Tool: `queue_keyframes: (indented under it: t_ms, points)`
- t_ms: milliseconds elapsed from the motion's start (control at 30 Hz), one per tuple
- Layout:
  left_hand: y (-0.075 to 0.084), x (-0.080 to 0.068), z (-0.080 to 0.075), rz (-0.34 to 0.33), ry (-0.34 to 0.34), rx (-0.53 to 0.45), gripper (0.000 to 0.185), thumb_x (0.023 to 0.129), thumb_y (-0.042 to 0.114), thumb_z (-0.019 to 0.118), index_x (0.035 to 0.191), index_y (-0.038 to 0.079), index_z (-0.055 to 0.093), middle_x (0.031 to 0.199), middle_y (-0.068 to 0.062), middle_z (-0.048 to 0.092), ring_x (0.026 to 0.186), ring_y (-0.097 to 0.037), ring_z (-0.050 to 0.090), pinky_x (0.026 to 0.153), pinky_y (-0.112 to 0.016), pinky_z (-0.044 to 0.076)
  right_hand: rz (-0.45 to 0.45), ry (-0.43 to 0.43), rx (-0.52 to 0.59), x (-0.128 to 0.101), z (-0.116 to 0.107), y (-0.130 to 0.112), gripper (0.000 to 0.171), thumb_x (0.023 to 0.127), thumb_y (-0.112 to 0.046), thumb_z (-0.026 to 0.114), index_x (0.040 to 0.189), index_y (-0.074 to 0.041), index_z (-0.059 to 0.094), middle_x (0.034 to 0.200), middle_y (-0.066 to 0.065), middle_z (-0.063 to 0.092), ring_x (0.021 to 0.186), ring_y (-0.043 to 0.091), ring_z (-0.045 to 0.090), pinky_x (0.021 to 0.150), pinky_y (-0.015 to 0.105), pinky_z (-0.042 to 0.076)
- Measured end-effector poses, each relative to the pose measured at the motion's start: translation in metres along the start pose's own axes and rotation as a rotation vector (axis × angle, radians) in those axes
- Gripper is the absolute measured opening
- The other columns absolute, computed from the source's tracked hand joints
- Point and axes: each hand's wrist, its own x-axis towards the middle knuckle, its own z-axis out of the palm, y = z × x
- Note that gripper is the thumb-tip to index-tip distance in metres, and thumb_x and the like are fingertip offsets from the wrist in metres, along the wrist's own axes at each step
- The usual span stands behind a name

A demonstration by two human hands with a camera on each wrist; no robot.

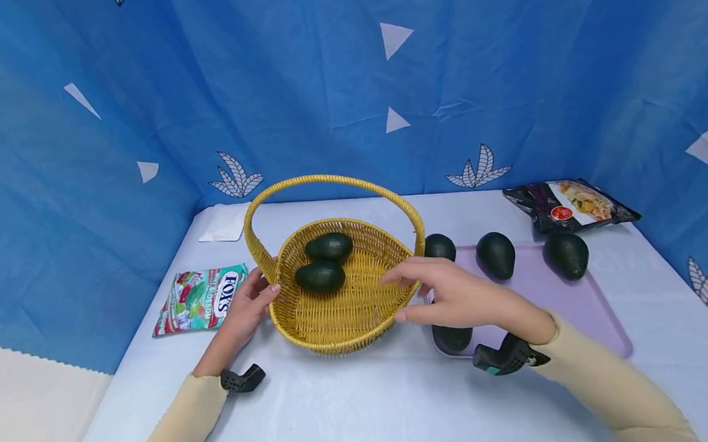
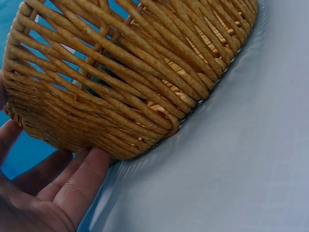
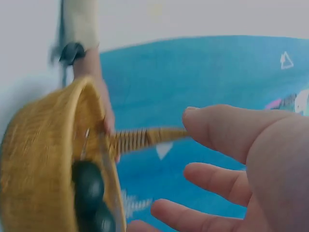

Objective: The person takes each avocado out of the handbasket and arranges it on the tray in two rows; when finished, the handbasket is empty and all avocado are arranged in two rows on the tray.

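Note:
A yellow wicker basket (image 1: 337,340) with a tall handle (image 1: 327,179) stands mid-table and holds two dark green avocados (image 1: 328,247) (image 1: 319,276). My left hand (image 1: 260,296) rests against the basket's left wall, thumb by the rim. In the left wrist view its straight fingers (image 2: 77,186) lie along the base of the basket (image 2: 120,87). My right hand (image 1: 422,291) hovers empty at the basket's right rim with its fingers spread. The right wrist view shows those fingers (image 3: 231,130) loose beside the basket (image 3: 38,159) and its avocados (image 3: 88,183).
A purple tray (image 1: 584,308) to the right carries three avocados (image 1: 439,246) (image 1: 495,255) (image 1: 567,254) and another (image 1: 452,338) under my right wrist. A candy bag (image 1: 203,299) lies left, a snack packet (image 1: 572,204) back right, and white paper (image 1: 223,225) back left. Blue cloth walls surround the table.

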Motion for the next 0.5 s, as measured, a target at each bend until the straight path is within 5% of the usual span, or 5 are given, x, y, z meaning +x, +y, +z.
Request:
queue_keyframes:
  t_ms: [233,500]
  points:
    - [0.0,0.003,0.0,0.045,-0.041,0.012,0.064,0.105,0.022,0.054,0.162,0.013,0.027,0.159,-0.025,0.04,0.144,-0.044,0.042,0.09,-0.014,0.052,-0.057,-0.078,0.028,0.048,0.017,-0.018,0.048,0.093,-0.029,0.073,0.137,-0.014,0.061,0.132,0.004,0.065,0.113,0.018,0.063,0.082,0.026,0.057]
    - [-0.001,0.0,-0.002,0.031,-0.024,0.018,0.063,0.106,0.022,0.053,0.162,0.012,0.027,0.159,-0.025,0.039,0.144,-0.043,0.041,0.091,-0.011,0.048,-0.018,-0.204,-0.05,0.113,0.037,-0.021,0.052,0.096,-0.032,0.069,0.142,-0.013,0.057,0.143,0.006,0.061,0.129,0.028,0.057,0.105,0.045,0.048]
